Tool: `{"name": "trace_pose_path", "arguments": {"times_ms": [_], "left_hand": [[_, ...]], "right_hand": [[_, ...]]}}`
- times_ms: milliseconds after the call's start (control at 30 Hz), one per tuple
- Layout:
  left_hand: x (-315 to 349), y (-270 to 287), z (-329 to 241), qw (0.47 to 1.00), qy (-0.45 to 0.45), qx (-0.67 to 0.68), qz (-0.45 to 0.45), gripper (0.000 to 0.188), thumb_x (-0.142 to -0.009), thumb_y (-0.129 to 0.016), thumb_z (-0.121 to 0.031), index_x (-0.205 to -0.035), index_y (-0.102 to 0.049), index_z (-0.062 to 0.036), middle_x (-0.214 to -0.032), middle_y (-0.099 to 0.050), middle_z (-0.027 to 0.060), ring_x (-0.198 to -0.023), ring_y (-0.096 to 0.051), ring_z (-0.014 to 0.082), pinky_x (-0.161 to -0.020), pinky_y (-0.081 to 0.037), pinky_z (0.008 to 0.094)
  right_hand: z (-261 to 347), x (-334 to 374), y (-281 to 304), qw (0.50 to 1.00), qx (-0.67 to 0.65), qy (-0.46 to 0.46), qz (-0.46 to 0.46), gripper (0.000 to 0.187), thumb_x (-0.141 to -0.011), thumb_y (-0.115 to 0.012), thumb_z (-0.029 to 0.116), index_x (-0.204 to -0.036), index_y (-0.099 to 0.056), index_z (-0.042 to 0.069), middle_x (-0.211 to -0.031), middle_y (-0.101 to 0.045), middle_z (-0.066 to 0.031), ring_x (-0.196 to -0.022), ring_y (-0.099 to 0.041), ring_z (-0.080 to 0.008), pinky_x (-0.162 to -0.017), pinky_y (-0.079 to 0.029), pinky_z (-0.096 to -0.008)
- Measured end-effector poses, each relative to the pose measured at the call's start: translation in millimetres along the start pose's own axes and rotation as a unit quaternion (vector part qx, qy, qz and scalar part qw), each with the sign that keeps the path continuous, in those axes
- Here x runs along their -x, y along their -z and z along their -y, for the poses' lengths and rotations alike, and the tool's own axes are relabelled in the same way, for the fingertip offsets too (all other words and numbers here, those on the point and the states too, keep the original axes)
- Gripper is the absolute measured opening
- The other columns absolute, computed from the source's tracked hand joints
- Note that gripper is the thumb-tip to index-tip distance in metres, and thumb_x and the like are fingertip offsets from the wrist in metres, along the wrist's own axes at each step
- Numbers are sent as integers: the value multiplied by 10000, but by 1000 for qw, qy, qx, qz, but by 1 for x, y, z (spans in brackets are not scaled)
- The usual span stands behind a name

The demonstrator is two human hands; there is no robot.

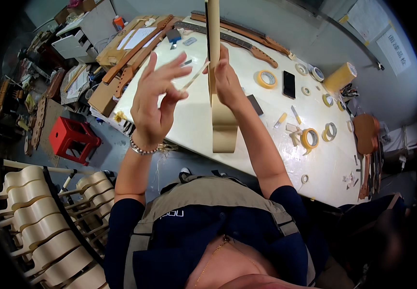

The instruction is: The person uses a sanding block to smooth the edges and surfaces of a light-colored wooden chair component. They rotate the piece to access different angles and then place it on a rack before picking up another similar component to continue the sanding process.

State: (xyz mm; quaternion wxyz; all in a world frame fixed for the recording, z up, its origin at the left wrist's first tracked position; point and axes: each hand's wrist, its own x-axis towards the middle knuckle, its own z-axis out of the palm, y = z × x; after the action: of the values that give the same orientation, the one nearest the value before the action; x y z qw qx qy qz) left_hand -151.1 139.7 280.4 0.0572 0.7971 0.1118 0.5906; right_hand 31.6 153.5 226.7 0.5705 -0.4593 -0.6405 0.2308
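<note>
A cream guitar (225, 132) stands on edge in front of me, its curved side toward me and its long neck (214, 29) pointing away across the table. My right hand (228, 84) is closed around it where the neck meets the body. To the left of the neck, my left hand (158, 96) pinches one end of a thin pale strip of tape (196, 77) between thumb and index finger, the other fingers spread. The strip's far end reaches the guitar's edge; whether it still sticks there I cannot tell.
On the white table (261, 159) lie a black phone (289, 85), several tape rolls including a yellow one (267, 79), blades and a dark guitar neck (228, 37). A red stool (73, 138) stands at left. Racked cream guitar bodies (49, 219) fill the lower left.
</note>
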Motion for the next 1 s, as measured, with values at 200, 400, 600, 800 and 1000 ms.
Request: {"name": "trace_pose_path", "arguments": {"times_ms": [200, 400, 600, 800, 1000], "left_hand": [[108, 34, -59, 927, 251, 275, -52, 124, -947, -467, -120, -902, -360, -77, -761, -667, 117, -696, -674, 249, -865, -469, 448], [195, 68, -35, 694, 553, 398, -233, 136, -945, -503, -177, -934, -436, -59, -719, -577, 61, -668, -597, 177, -794, -480, 329], [224, 112, 53, 726, 470, 396, -309, 196, -938, -503, -197, -811, -521, -49, -787, -585, 68, -741, -581, 185, -783, -487, 315], [206, 357, 145, 740, 406, 309, -439, 223, -915, -466, -125, -827, -605, 25, -912, -625, 153, -870, -585, 274, -871, -490, 393], [243, 626, 103, 759, 263, 248, -542, 270, -890, -481, -124, -731, -592, 64, -775, -629, 167, -744, -590, 291, -832, -494, 458]], "right_hand": [[-27, -32, 22, 999, -8, -3, -52, 749, -864, -303, 661, -1180, -353, -17, -831, -471, -76, -691, -508, -139, -711, -444, -282], [-30, -35, 30, 992, -91, -44, -69, 314, -833, -617, 127, -1052, -445, -19, -770, -559, -57, -657, -562, -140, -575, -469, -273], [6, -22, 76, 959, -139, -95, 230, 548, -804, -667, 394, -1165, -525, 5, -1050, -617, -189, -987, -621, -303, -895, -462, -375], [-11, -12, 95, 901, -270, -50, 336, 409, -843, -613, 224, -1183, -534, 11, -1162, -581, -229, -1127, -545, -364, -996, -382, -430], [-14, -12, 90, 887, -278, -27, 369, 399, -851, -597, 226, -1178, -538, 4, -1139, -588, -239, -1094, -563, -373, -978, -405, -431]]}}
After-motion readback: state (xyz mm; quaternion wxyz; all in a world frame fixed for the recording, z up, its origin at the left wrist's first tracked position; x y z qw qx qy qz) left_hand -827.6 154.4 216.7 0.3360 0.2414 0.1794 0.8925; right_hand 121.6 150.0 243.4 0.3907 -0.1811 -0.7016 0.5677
